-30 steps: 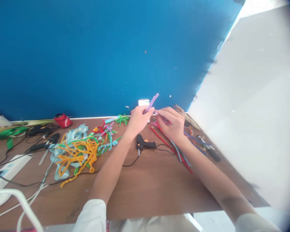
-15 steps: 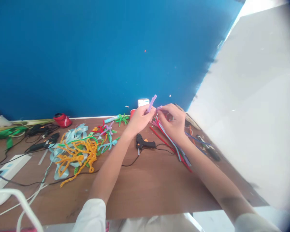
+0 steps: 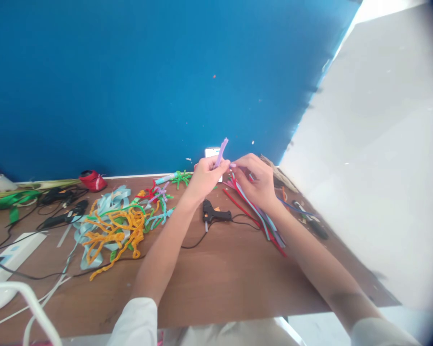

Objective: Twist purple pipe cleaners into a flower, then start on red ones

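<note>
Purple pipe cleaners (image 3: 221, 151) stick up out of my left hand (image 3: 207, 175), whose fingers are closed around them. My right hand (image 3: 255, 180) pinches a purple end close to the left fingertips; whether it belongs to the same piece I cannot tell. Beneath the right hand and wrist lie loose red, pale blue and purple pipe cleaners (image 3: 254, 207) on the table. A black glue gun (image 3: 216, 213) rests on the table below the hands. Behind the left hand a phone (image 3: 212, 152) with a lit screen leans near the wall.
Left on the brown table (image 3: 216, 278) are twisted orange pipe cleaners (image 3: 124, 228), pale blue ribbon (image 3: 111, 199), a green pipe-cleaner shape (image 3: 182, 178) and a white power strip (image 3: 16, 257). Cables cross the surface. Pliers-like tools (image 3: 312, 222) lie right. A blue wall (image 3: 147, 86) rises behind.
My left hand has shifted slightly left, and the upright purple pipe cleaners moved with it. The right hand has moved a little left, still pinching a purple end.
</note>
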Available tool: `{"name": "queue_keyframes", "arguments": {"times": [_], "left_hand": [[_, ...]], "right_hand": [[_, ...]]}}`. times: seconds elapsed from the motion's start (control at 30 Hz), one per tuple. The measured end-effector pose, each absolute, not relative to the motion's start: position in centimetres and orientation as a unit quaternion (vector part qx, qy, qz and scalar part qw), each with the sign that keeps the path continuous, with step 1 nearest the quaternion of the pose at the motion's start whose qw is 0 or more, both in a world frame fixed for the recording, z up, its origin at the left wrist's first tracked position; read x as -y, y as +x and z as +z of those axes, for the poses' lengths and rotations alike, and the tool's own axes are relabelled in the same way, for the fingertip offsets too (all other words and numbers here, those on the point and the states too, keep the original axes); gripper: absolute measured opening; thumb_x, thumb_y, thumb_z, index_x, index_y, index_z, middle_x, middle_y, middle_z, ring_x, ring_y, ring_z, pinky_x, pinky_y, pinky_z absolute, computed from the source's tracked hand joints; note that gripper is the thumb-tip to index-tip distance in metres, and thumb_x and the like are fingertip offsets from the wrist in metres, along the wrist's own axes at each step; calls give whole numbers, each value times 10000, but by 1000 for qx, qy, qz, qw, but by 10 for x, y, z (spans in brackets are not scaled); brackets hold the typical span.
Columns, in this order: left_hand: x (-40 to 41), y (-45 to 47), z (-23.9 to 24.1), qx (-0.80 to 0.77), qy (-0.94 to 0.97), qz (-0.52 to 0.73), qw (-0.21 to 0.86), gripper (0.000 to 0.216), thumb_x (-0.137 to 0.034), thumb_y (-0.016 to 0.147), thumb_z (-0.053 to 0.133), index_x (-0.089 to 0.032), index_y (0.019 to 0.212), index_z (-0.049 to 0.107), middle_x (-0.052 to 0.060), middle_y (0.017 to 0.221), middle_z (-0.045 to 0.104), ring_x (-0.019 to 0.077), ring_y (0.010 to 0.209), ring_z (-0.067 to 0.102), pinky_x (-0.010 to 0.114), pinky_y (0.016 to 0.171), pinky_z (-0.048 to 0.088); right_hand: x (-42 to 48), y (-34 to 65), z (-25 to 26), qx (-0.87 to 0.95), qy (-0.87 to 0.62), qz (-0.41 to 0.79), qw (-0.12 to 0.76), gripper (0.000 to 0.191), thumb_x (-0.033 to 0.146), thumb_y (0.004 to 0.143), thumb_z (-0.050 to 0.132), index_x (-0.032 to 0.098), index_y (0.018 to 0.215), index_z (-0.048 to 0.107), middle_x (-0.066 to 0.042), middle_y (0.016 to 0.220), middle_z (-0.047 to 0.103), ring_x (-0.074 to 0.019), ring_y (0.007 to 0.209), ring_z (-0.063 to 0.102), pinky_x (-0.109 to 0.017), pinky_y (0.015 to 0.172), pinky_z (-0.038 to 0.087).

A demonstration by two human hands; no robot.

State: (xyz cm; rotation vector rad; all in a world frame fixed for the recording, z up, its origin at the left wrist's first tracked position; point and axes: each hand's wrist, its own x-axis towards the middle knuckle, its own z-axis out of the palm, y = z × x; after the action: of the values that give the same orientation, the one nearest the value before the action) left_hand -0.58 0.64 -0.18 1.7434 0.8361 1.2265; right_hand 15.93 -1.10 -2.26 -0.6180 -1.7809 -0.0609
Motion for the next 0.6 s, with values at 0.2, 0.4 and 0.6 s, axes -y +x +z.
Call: {"name": "queue_keyframes", "arguments": {"times": [0.2, 0.4, 0.6], "left_hand": [[-9, -5, -3, -366, 672, 478, 430, 358, -446, 864, 614, -189, 649, 491, -76, 479, 343, 68, 438, 284, 258, 470, 181], [-11, -3, -7, -339, 693, 491, 404, 361, -495, 903, 584, -179, 731, 559, -70, 523, 377, 74, 466, 313, 252, 488, 225], [-12, -2, -7, -321, 713, 505, 364, 353, -466, 917, 598, -166, 732, 578, -53, 577, 417, 75, 508, 339, 250, 502, 251]], "right_hand": [[8, 163, -29, 808, -245, -53, 533, 322, 78, 960, 504, 260, 1123, 714, -60, 965, 672, -173, 845, 638, -311, 718, 508], [11, 159, -23, 726, -298, 112, 609, 119, 231, 942, 620, 239, 968, 736, -27, 853, 683, -160, 725, 609, -310, 662, 492], [8, 158, -19, 600, -313, 413, 609, 223, 405, 850, 760, 194, 812, 698, 14, 635, 634, -104, 521, 507, -243, 501, 377]]}}
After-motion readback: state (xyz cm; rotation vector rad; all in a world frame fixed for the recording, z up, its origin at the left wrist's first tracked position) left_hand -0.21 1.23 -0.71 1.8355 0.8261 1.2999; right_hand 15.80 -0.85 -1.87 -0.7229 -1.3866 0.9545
